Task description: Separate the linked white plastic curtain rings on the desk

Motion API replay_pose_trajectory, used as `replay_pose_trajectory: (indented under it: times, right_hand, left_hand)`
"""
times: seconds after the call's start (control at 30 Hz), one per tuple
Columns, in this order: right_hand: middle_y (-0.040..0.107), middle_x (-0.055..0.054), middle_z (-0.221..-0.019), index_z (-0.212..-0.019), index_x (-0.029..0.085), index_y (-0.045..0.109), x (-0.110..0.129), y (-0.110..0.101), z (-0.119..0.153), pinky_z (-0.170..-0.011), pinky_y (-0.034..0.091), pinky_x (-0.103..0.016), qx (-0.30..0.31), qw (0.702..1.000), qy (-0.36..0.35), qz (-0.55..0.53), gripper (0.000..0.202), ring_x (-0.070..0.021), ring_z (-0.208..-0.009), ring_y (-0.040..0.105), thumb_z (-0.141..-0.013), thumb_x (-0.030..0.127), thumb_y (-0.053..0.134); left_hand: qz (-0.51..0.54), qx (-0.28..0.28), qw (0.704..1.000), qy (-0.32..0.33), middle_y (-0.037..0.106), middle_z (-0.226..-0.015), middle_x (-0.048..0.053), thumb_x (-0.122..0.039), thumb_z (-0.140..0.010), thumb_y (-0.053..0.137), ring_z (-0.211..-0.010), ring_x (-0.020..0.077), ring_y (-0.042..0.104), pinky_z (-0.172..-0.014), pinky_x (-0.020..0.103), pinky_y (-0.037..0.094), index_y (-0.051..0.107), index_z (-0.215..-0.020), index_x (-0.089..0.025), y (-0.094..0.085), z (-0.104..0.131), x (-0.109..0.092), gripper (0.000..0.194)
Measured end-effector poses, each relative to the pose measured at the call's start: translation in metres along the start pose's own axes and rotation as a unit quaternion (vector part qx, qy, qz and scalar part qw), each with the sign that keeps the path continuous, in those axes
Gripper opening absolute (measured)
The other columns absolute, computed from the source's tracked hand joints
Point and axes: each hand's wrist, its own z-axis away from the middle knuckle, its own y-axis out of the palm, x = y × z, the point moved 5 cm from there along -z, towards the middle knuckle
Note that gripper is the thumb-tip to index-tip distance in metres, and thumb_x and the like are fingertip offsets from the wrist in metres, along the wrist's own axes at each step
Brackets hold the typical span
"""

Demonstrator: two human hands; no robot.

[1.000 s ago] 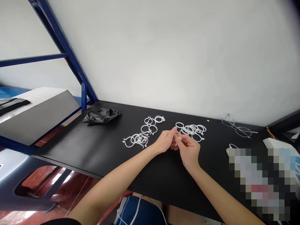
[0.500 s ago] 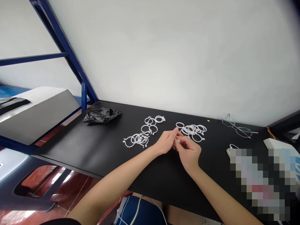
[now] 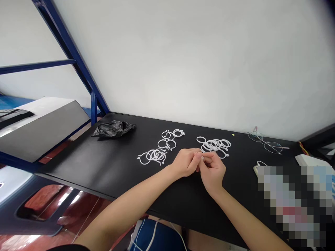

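Note:
Above the black table [image 3: 110,167], my left hand [image 3: 186,162] and my right hand [image 3: 213,169] meet fingertip to fingertip. Both have their fingers closed in a pinch. A bit of white shows between the fingertips, too small and covered to name. Just behind my hands lies a pile of white plastic rings [image 3: 213,143]. To the left of them, white rings with clasp ends [image 3: 154,155] lie spread in a loose row, several of them with their clasps apart.
A crumpled black plastic bag [image 3: 113,129] lies at the back left. Eyeglasses [image 3: 265,141] rest by the wall at the right, near a small yellow speck [image 3: 233,134]. A pixelated area covers the right front. A blue metal frame [image 3: 75,59] rises at the left.
My fingertips have drawn closer together, and my left thumb has come down beside the right fingers. The ring groups on the table lie as before.

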Motion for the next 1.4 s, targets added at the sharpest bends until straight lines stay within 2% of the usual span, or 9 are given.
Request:
replay_pose_trajectory:
  times: [0.1, 0.2, 0.43, 0.57, 0.8, 1.4]
  right_hand:
    - [0.055, 0.007, -0.046, -0.077, 0.023, 0.050, -0.004, 0.001, 0.001, -0.039, 0.040, -0.021, 0.003, 0.999, 0.013, -0.031, 0.022, -0.0107, -0.036, 0.051, -0.082, 0.033, 0.069]
    - [0.049, 0.008, -0.046, -0.072, 0.023, 0.044, -0.006, 0.002, 0.002, -0.039, 0.036, -0.020, 0.010, 1.000, 0.012, -0.026, 0.028, -0.0087, -0.037, 0.045, -0.084, 0.033, 0.067]
    - [0.032, 0.008, -0.048, -0.057, 0.020, 0.032, 0.002, 0.002, -0.002, -0.041, 0.027, -0.020, 0.014, 0.995, -0.082, 0.061, 0.042, -0.0052, -0.042, 0.029, -0.088, 0.027, 0.060]
    - [0.026, 0.008, -0.049, -0.055, 0.019, 0.031, 0.003, 0.004, -0.003, -0.042, 0.022, -0.021, 0.050, 0.985, -0.133, 0.094, 0.043, -0.0049, -0.043, 0.025, -0.090, 0.022, 0.055]
    - [0.027, 0.007, -0.048, -0.056, 0.018, 0.038, 0.006, 0.005, -0.001, -0.042, 0.021, -0.023, 0.071, 0.979, -0.159, 0.102, 0.039, -0.0050, -0.042, 0.025, -0.092, 0.017, 0.051]
    - [0.032, 0.007, -0.045, -0.053, 0.018, 0.039, 0.002, 0.004, 0.000, -0.041, 0.024, -0.022, 0.067, 0.985, -0.143, 0.074, 0.041, -0.0050, -0.040, 0.029, -0.092, 0.021, 0.053]
  left_hand:
    - [-0.030, -0.002, 0.999, 0.017, 0.056, -0.066, 0.004, -0.041, -0.101, 0.015, -0.063, 0.0122, 0.054, -0.061, 0.024, 0.041, 0.050, -0.066, -0.016, -0.001, 0.001, 0.001, 0.055]
    - [-0.053, -0.011, 0.998, 0.028, 0.057, -0.066, 0.004, -0.039, -0.100, 0.014, -0.062, 0.0128, 0.054, -0.060, 0.024, 0.041, 0.052, -0.070, -0.016, -0.003, 0.001, 0.001, 0.054]
    - [-0.065, 0.002, 0.998, 0.017, 0.058, -0.064, 0.005, -0.037, -0.099, 0.012, -0.057, 0.0117, 0.052, -0.058, 0.023, 0.041, 0.050, -0.066, -0.016, -0.004, -0.001, 0.003, 0.055]
    - [-0.075, 0.015, 0.997, 0.017, 0.052, -0.058, 0.003, -0.036, -0.099, 0.013, -0.053, 0.0106, 0.047, -0.055, 0.023, 0.038, 0.044, -0.061, -0.017, -0.005, -0.002, 0.003, 0.052]
    - [-0.095, 0.018, 0.995, 0.018, 0.041, -0.053, 0.000, -0.033, -0.098, 0.014, -0.048, 0.0092, 0.036, -0.052, 0.023, 0.032, 0.033, -0.059, -0.019, -0.006, -0.003, 0.002, 0.046]
    - [-0.103, 0.025, 0.994, 0.025, 0.041, -0.053, -0.001, -0.032, -0.098, 0.013, -0.048, 0.0092, 0.035, -0.052, 0.024, 0.032, 0.031, -0.060, -0.019, -0.006, -0.002, 0.002, 0.044]
